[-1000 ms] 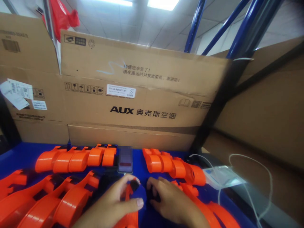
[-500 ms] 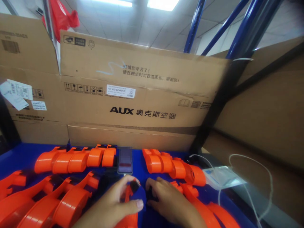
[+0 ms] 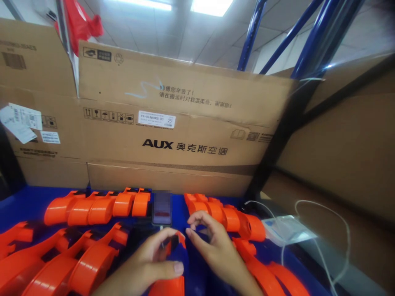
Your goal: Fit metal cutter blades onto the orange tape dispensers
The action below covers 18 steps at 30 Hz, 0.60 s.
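My left hand (image 3: pixel 151 259) is closed around an orange plastic tape dispenser (image 3: pixel 168 285) low in the middle of the view. The dispenser's black and orange end (image 3: pixel 177 241) shows between thumb and forefinger, while the palm hides much of its body. Just to the right, my right hand (image 3: pixel 211 242) is raised with bent fingers, thumb and fingertips close together in a pinch. Whatever it pinches, if anything, is too small to make out. The right fingertips are near the dispenser's end but apart from it.
Orange dispensers stand in rows on the blue surface, at left (image 3: pixel 92 263), back left (image 3: pixel 101 209) and right (image 3: pixel 231 218). A phone (image 3: pixel 162 211) lies behind my hands. A clear plastic bag (image 3: pixel 290 230) and white cable (image 3: pixel 347 246) lie at right. Cardboard (image 3: pixel 185 135) walls the back.
My right hand has risen from the blue surface and turned, its fingertips now pinched beside the dispenser's end. My left hand keeps its hold, with the dispenser slightly shifted and tilted.
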Each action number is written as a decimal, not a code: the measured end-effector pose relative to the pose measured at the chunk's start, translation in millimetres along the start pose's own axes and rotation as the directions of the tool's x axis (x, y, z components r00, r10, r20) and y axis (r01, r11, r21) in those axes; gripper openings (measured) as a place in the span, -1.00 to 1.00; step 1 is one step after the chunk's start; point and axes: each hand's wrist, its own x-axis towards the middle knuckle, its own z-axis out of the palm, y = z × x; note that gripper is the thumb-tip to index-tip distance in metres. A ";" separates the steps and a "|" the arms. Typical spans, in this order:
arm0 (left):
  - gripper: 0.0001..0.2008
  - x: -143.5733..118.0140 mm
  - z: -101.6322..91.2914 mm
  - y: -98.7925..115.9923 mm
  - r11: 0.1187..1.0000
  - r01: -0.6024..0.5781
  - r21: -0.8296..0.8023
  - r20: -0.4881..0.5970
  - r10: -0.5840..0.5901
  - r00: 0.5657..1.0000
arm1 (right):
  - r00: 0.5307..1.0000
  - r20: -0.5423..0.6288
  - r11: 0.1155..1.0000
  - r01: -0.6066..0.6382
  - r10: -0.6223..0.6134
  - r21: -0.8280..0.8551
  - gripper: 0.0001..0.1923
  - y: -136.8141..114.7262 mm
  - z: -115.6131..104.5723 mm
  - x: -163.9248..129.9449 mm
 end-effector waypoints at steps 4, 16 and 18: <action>-0.53 -1.8 7.6 8.0 0.991 -0.056 -0.119 -0.001 0.056 0.998 | 1.000 0.001 0.986 0.006 -0.007 0.164 -0.77 -2.4 8.6 -3.9; -0.61 3.1 7.1 12.5 0.932 -0.126 -0.341 -0.263 0.034 0.964 | 0.998 0.051 0.953 -0.045 0.031 0.300 -0.68 -1.8 21.8 -8.2; -0.59 3.6 6.1 9.3 0.928 -0.129 -0.349 -0.282 0.027 0.959 | 0.999 0.037 0.941 -0.049 0.039 0.335 -0.71 0.7 23.3 -6.9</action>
